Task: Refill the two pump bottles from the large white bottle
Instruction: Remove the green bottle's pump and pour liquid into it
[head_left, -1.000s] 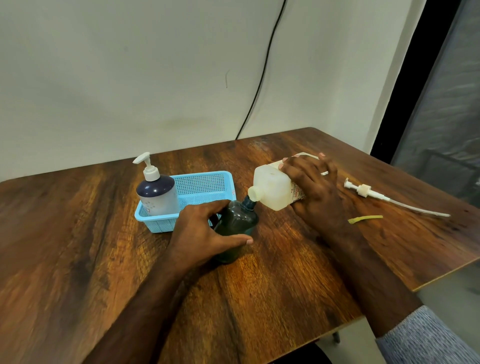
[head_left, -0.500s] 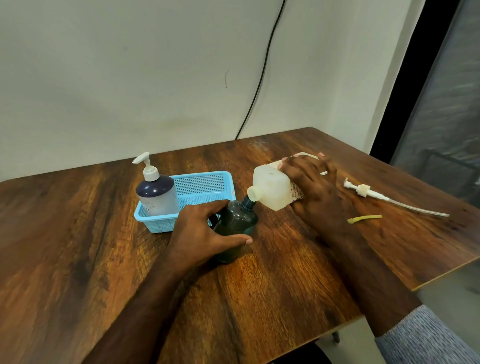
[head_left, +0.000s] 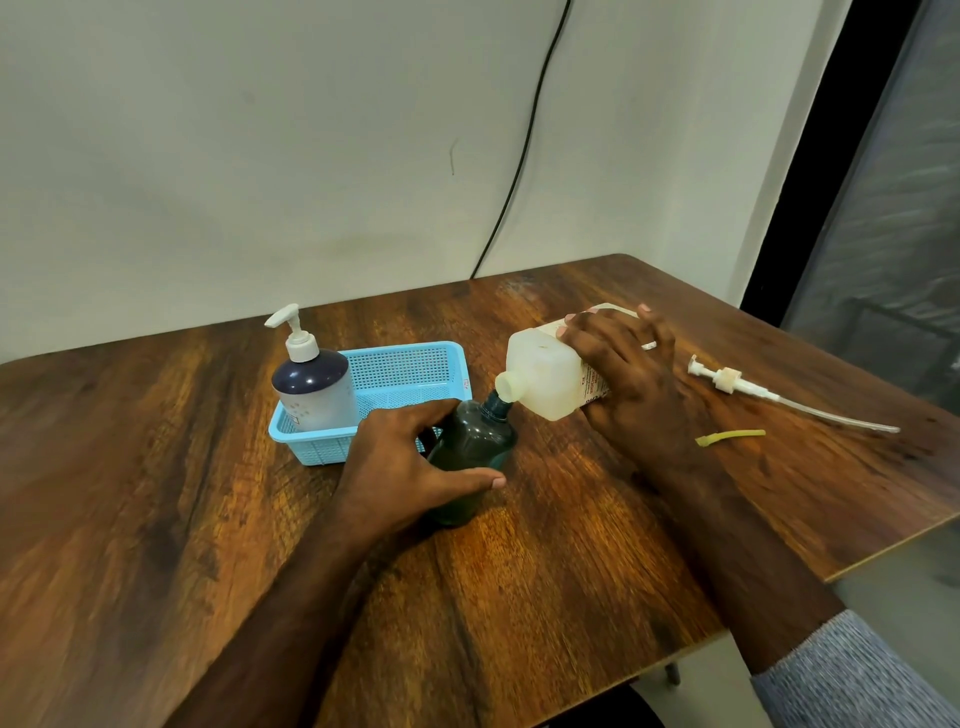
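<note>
right hand (head_left: 626, 371) tilting white bottle (head_left: 545, 376)

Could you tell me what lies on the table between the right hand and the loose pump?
In the head view, only bare wood lies between the right hand and the loose pump; the yellow strip sits nearer the camera.

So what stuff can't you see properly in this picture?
- Any liquid going from the white bottle into the green bottle: the head view shows none.
- The green bottle's left side: hidden behind the left hand.
- The white bottle's label: mostly hidden by the right hand, print too small.
- The bottle in the blue basket: its base is behind the basket's wall.
</note>
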